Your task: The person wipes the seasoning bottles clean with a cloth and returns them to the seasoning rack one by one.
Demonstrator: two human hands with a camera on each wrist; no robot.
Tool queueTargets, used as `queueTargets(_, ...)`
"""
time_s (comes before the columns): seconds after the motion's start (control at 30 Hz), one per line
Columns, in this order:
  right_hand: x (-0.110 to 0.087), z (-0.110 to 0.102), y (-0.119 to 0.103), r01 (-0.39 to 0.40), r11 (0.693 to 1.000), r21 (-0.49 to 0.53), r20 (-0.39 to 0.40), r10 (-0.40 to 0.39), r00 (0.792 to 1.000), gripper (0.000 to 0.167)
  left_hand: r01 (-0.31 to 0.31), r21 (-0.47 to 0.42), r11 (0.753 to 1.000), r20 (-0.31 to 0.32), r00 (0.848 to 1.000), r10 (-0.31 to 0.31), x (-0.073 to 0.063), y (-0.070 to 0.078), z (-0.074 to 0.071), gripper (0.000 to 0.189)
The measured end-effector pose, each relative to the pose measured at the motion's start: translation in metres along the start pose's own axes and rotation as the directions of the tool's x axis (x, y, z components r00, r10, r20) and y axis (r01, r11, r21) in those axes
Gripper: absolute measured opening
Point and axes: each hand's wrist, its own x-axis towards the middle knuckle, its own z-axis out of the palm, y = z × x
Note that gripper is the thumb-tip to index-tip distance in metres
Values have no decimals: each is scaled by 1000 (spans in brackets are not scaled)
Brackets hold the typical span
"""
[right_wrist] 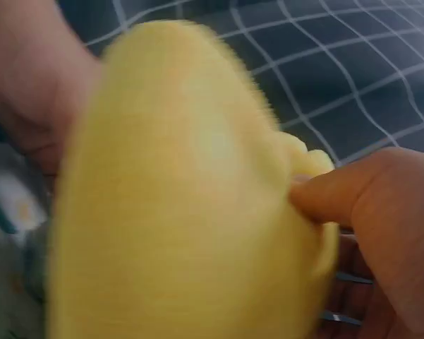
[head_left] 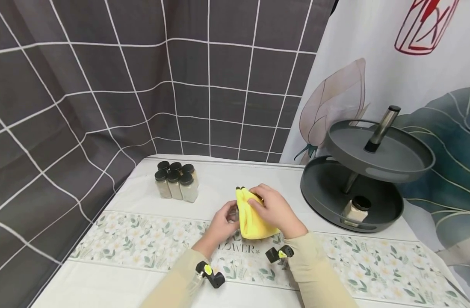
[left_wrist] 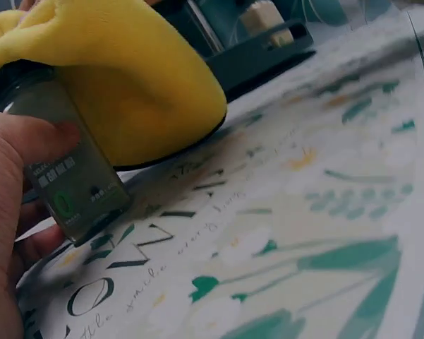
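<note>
My left hand [head_left: 218, 225] grips a spice jar [left_wrist: 81, 173] around its sides, thumb across the printed label. The jar is clear-walled with a black lid and leans at a tilt just over the table. In my right hand [head_left: 276, 210] is a folded yellow cloth [head_left: 253, 224], pinched between thumb and fingers. The cloth drapes over the lid and one side of the jar in the left wrist view. From the head view most of the jar is hidden behind the cloth and the left fingers. The yellow cloth [right_wrist: 176, 176] fills much of the right wrist view, blurred.
Several black-lidded jars [head_left: 175, 185] stand grouped at the back left. On the right is a two-tier dark tray [head_left: 315, 194] with a metal post [head_left: 382, 129]; another jar [head_left: 356, 209] sits in its lower tier. A dark gridded curtain [head_left: 227, 102] hangs behind the table.
</note>
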Motion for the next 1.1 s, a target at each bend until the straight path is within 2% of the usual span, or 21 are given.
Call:
queueTargets(0.1,2,12,-3,-14,999,-41,-57,11,998,24,-2,3,1000,4,1000,2,-1,-1,0,66)
queueTargets(0.2,4,19,-5,-59,996,-62,-109,52,993,26,-13,24,1000,15,1000,12,-1,0,-1,66)
queueTargets(0.3,5,19,-6,-111,991,-77,-129,100,987,26,-50,46,998,23,999,49,-1,1,-2,63)
queueTargets(0.37,5,15,-8,-114,989,-92,-127,101,987,22,-69,55,996,27,997,67,0,2,-3,61)
queueTargets(0.43,5,12,-10,-75,990,-121,-115,61,991,17,-74,58,996,30,997,72,0,3,-3,61)
queueTargets(0.5,3,10,-14,-4,988,-152,-107,-13,994,13,-71,74,995,34,997,69,-1,3,-4,61)
queueTargets(0.57,2,12,-17,72,983,-170,-104,-91,990,12,-73,95,993,36,997,70,-1,3,-5,61)
queueTargets(0.63,2,17,-18,113,979,-167,-112,-133,985,14,-83,118,989,35,996,79,-1,3,-5,59)
queueTargets(0.7,3,24,-16,99,988,-119,-133,-115,984,16,-86,128,988,36,996,82,-1,2,-5,58)
queueTargets(0.83,5,31,-9,-27,1000,1,-177,27,984,19,-74,112,991,46,997,69,-1,2,-4,59)
queueTargets(0.93,5,27,-7,-87,996,-5,-186,85,979,17,-64,91,994,56,997,59,-1,1,-4,60)
queueTargets(1.0,3,24,-9,-58,996,-62,-176,46,983,15,-55,77,996,63,997,50,-1,0,-4,58)
queueTargets(1.1,0,23,-13,53,991,-122,-159,-72,985,13,-38,73,997,60,998,34,-1,-1,-4,56)
